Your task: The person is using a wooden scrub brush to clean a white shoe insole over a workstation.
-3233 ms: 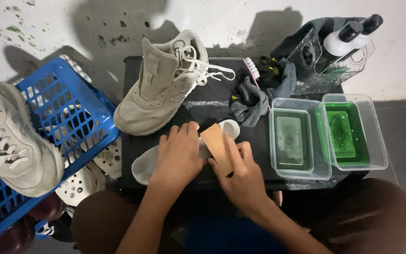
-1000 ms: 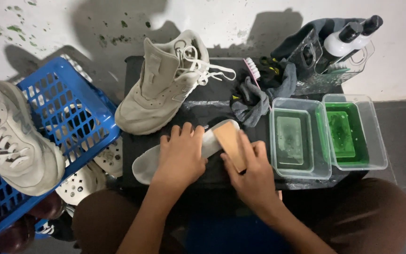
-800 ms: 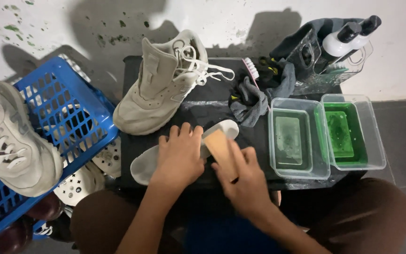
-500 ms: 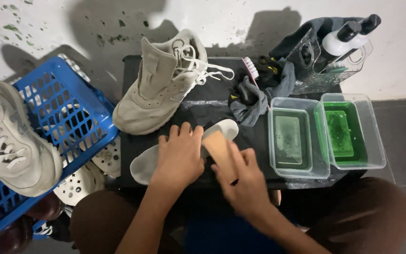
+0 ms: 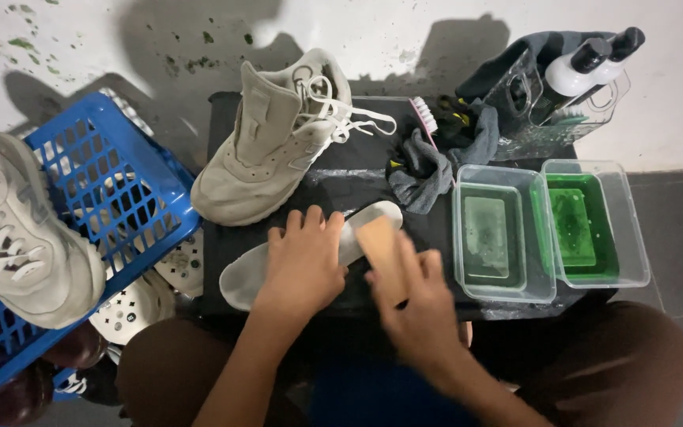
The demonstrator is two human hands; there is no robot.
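A makeshift shoe-cleaning spot on a floor, set against a stained white wall (image 5: 405, 39): a low black table (image 5: 357, 178) holds a beige sneaker (image 5: 270, 142), clear tubs of green liquid (image 5: 547, 229), a brush (image 5: 422, 115), rags (image 5: 428, 162) and pump bottles (image 5: 586, 67), with a blue plastic basket (image 5: 112, 198) of more shoes beside it

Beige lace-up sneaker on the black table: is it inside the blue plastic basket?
No, the beige lace-up sneaker lies on the black table, beside the blue plastic basket.

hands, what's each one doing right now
Left hand: open, pressed flat on the white insole.
Right hand: closed around a wooden brush.
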